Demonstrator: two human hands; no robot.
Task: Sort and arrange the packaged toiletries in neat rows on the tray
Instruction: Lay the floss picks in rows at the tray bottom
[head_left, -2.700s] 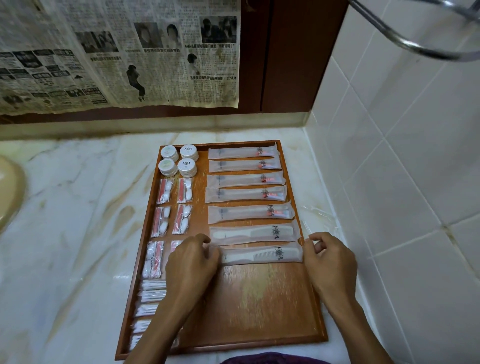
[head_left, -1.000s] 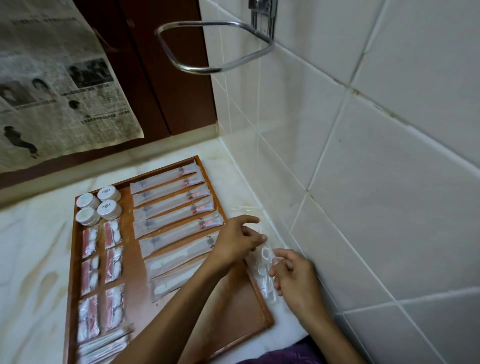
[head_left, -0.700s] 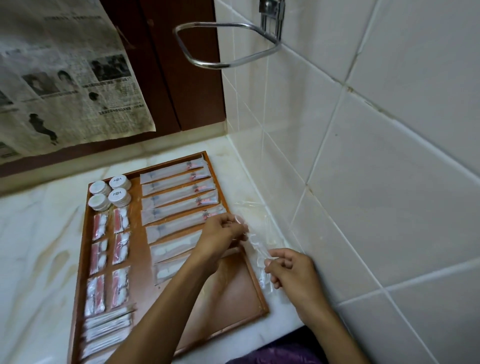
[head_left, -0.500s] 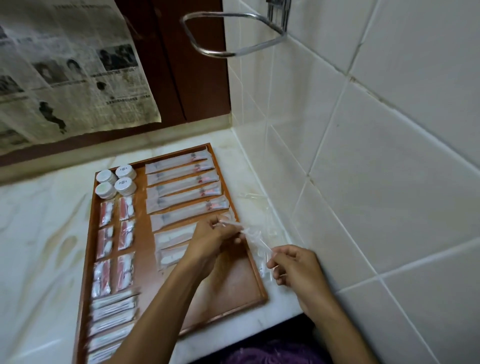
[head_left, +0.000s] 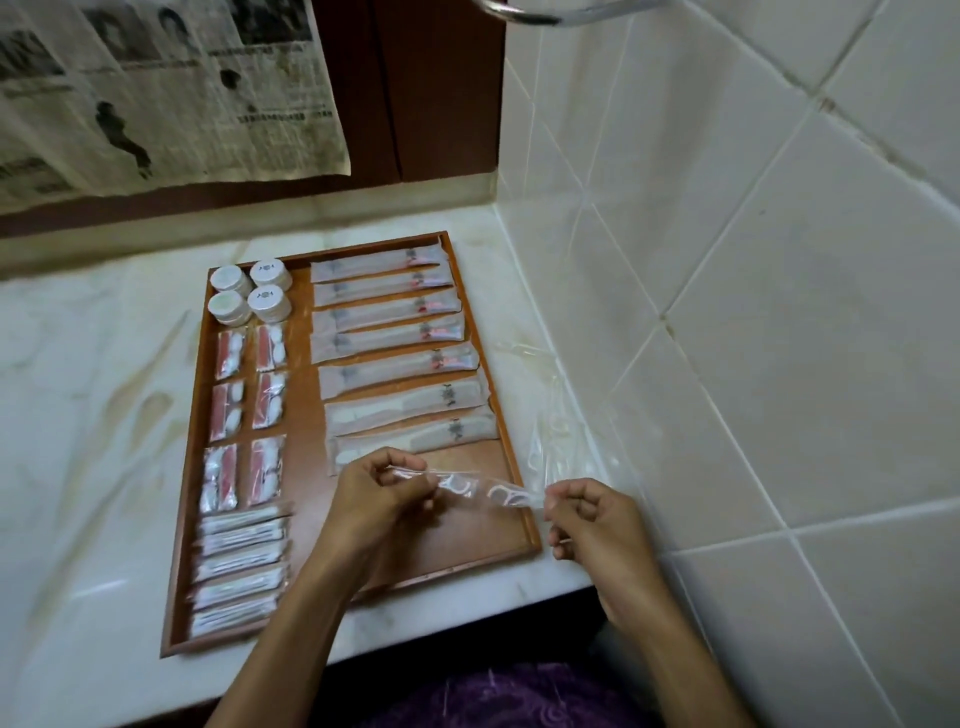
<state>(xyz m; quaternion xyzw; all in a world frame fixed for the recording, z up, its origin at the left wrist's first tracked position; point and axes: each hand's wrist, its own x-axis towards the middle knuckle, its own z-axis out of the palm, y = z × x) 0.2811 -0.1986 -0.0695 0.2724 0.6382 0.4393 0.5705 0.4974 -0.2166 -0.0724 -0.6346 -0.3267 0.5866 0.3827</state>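
Left hand (head_left: 382, 499) pinching one end of a clear plastic packet (head_left: 475, 486), right hand (head_left: 592, 519) pinching the other end, fingers curling tight, packet stretching between both hands just above the near right corner of the wooden tray (head_left: 524, 519), long packets (head_left: 389, 317) lying in rows behind

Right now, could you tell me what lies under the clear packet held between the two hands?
Under the clear packet lies bare wood of the tray, below the lowest comb sleeve. The left hand covers the tray further left.
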